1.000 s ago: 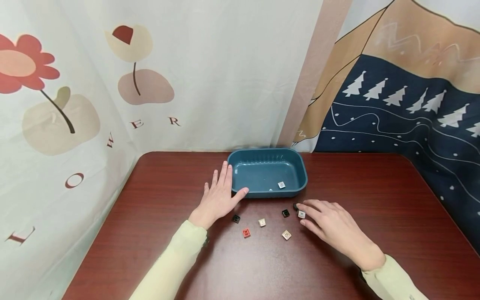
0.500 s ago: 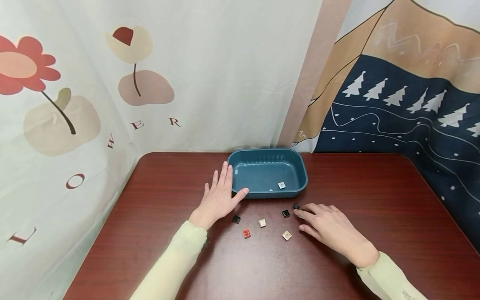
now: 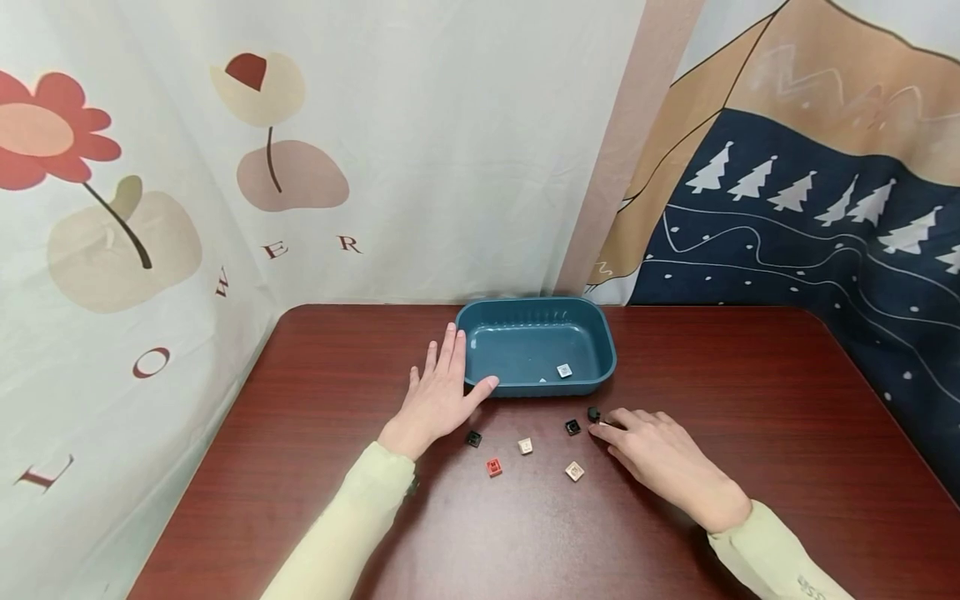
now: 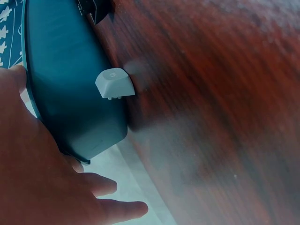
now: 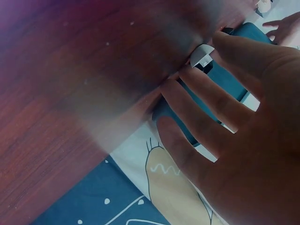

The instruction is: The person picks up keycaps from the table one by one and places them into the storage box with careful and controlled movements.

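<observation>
While my left hand (image 3: 435, 400) (fingers straight) touches the oblong blue plastic tub (image 3: 517, 342), my right hand (image 3: 663, 461) pinches a white keycap (image 5: 200, 53).

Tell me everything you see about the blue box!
The blue box is rectangular and open on top, with rounded corners, a thin rim and ridges down its far wall. It looks like shiny plastic. It sits upright at the far edge of the table. A white keycap lies inside, toward the near right corner; a white speck by the near wall is too small to name. The left hand touches its left end.
</observation>
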The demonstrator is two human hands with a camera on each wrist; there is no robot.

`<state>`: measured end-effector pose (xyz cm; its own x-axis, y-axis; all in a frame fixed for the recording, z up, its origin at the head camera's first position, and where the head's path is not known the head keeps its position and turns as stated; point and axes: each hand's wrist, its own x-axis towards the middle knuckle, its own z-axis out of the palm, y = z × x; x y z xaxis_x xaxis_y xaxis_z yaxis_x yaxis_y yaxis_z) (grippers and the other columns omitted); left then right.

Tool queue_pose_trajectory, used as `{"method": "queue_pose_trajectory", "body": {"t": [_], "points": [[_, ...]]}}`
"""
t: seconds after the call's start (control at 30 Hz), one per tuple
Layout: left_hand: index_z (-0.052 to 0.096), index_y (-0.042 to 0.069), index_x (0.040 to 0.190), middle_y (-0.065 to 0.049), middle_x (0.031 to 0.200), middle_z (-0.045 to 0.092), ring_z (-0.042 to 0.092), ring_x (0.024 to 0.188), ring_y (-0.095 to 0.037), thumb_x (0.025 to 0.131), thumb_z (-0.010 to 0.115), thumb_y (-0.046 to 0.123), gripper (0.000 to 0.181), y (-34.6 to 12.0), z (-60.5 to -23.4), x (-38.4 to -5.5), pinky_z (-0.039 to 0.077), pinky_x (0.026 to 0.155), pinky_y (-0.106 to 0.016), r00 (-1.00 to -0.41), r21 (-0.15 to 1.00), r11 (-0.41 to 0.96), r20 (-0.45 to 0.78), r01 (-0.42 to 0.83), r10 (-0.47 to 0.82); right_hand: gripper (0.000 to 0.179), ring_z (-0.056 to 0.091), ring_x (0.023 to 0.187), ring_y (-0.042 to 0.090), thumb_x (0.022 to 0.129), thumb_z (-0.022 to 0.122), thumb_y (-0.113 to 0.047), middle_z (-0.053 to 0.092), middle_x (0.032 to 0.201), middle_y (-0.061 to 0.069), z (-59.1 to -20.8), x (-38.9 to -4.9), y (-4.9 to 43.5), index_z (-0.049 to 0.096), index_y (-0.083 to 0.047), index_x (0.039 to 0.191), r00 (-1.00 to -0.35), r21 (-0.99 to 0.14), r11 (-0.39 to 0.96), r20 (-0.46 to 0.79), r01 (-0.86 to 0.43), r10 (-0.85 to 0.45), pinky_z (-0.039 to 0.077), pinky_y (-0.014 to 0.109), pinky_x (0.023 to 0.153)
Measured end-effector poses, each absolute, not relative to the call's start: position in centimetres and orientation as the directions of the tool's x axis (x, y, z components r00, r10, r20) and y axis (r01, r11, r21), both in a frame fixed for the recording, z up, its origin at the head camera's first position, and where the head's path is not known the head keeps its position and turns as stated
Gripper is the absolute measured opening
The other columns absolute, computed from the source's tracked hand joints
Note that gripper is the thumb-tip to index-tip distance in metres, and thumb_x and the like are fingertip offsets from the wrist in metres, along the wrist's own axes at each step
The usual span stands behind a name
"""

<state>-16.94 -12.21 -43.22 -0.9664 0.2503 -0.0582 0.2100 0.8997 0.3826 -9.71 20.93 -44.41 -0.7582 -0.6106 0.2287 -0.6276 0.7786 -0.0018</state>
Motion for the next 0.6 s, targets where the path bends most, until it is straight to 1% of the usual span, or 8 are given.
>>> {"method": "queue_pose_trajectory", "body": {"t": [0.17,0.4,0.6], "points": [[0.002,0.009,0.167,-0.005,0.174,-0.01,0.008,0.157,-0.044,0.1,0.04,0.073,0.1,-12.23,-43.31,-16.97,0.019,0.116,-0.073,-0.967,0.377,0.902,-0.056,0.21,0.249,0.037,0.069,0.093,0.023,0.085,0.083,-0.008,0.07,0.11,0.004,-44.29,-9.69,20.87,0.077,-0.018,0.12,-0.765,0.007,0.784,0.214,-0.62,-0.607,0.054,0.041,0.072],[0.002,0.009,0.167,-0.005,0.174,-0.009,0.009,0.157,-0.043,0.1,0.041,0.073,0.101,-12.2,-43.23,-16.96,0.019,0.116,-0.073,-0.968,0.375,0.904,-0.057,0.207,0.246,0.031,0.066,0.084,0.02,0.086,0.081,-0.005,0.066,0.097,0.001,-44.08,-9.58,20.84,0.079,-0.018,0.114,-0.781,0.018,0.799,0.197,-0.602,-0.593,0.052,0.037,0.068],[0.002,0.009,0.167,-0.004,0.174,-0.011,0.008,0.157,-0.043,0.1,0.04,0.073,0.101,-12.19,-43.2,-16.95,0.019,0.116,-0.072,-0.967,0.375,0.904,-0.064,0.204,0.245,0.026,0.064,0.078,0.019,0.085,0.082,-0.003,0.062,0.088,-0.001,-44.07,-9.53,20.96,0.08,-0.018,0.107,-0.774,0.023,0.796,0.218,-0.604,-0.594,0.049,0.035,0.064]]}}
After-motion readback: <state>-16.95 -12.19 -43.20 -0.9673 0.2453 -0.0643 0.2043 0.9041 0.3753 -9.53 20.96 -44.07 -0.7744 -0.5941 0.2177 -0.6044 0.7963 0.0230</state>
